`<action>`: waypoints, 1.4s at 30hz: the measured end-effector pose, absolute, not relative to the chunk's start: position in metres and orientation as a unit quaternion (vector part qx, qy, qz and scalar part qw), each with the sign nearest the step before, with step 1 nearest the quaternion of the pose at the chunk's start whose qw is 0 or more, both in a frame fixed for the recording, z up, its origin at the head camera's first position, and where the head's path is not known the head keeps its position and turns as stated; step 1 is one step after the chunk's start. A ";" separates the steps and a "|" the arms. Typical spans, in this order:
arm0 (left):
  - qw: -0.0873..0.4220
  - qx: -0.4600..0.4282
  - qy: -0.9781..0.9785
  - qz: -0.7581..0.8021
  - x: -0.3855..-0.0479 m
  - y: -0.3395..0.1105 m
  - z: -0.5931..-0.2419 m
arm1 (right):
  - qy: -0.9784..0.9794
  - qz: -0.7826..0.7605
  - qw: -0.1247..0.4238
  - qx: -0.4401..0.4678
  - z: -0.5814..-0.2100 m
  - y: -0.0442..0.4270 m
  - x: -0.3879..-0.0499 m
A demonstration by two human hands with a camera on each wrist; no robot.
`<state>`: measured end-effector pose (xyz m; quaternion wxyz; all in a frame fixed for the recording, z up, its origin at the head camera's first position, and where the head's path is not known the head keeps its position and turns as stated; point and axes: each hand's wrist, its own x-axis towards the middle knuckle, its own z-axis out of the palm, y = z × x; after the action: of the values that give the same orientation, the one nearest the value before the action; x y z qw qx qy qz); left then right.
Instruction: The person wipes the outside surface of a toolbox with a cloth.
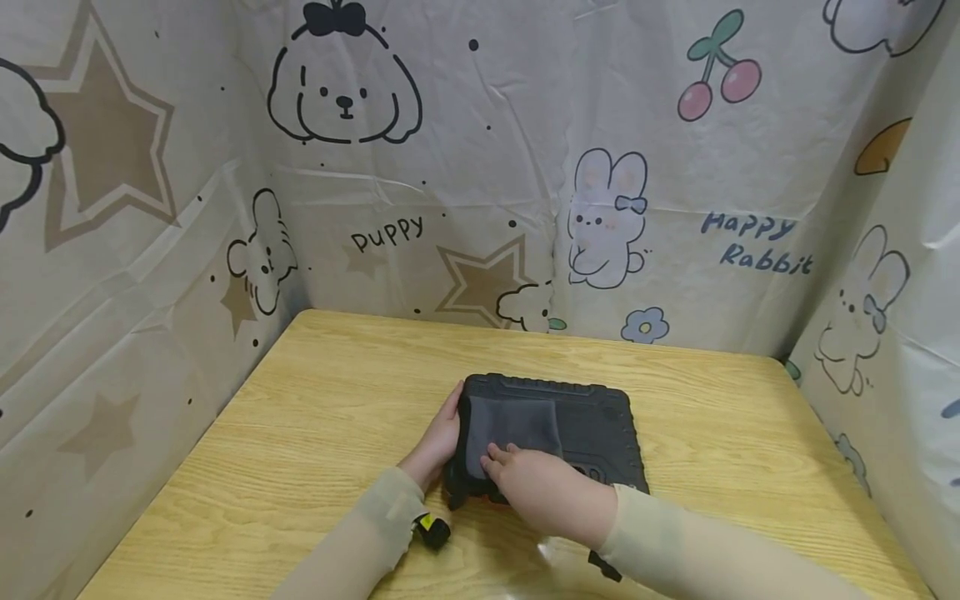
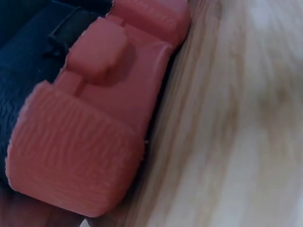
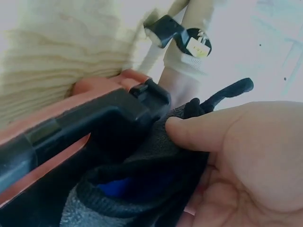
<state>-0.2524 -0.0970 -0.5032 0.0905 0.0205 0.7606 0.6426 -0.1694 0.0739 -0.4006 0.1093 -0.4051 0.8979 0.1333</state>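
A black hard plastic tool case with an orange-red lower half lies flat on the table. My left hand holds the case's left side. On the left part of the lid lies a grey cloth pouch, spread flat. My right hand is over its near corner. In the right wrist view, the thumb of my right hand presses the pouch against fingers partly hidden beneath. The pouch's dark hem gapes a little, showing blue inside. The case's black handle faces me.
A light wood-grain table carries the case. Printed fabric walls stand along its back and sides. A small black wrist camera sits on the left sleeve, and another black device is under the right cuff.
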 end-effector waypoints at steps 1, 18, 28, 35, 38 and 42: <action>0.091 0.021 0.759 0.644 -0.252 -0.097 -0.503 | 0.897 0.131 0.113 -0.406 -0.400 0.074 -0.168; 0.085 0.009 0.752 0.654 -0.255 -0.095 -0.508 | 0.900 0.059 0.127 -0.412 -0.396 0.081 -0.165; 0.091 0.022 0.747 0.659 -0.254 -0.097 -0.507 | 0.898 0.022 0.083 -0.432 -0.396 0.085 -0.176; 0.094 0.026 0.744 0.662 -0.256 -0.098 -0.508 | 0.905 0.013 0.109 -0.411 -0.396 0.078 -0.190; 0.093 0.020 0.744 0.661 -0.256 -0.097 -0.508 | 0.907 0.015 0.112 -0.406 -0.397 0.076 -0.196; 0.093 0.008 0.739 0.667 -0.255 -0.096 -0.507 | 0.911 0.005 0.108 -0.397 -0.399 0.075 -0.205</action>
<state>-0.2546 -0.0955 -0.5075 0.0927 0.0078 0.7389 0.6674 -0.2045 0.0753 -0.3991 0.1084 -0.3968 0.9115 0.0051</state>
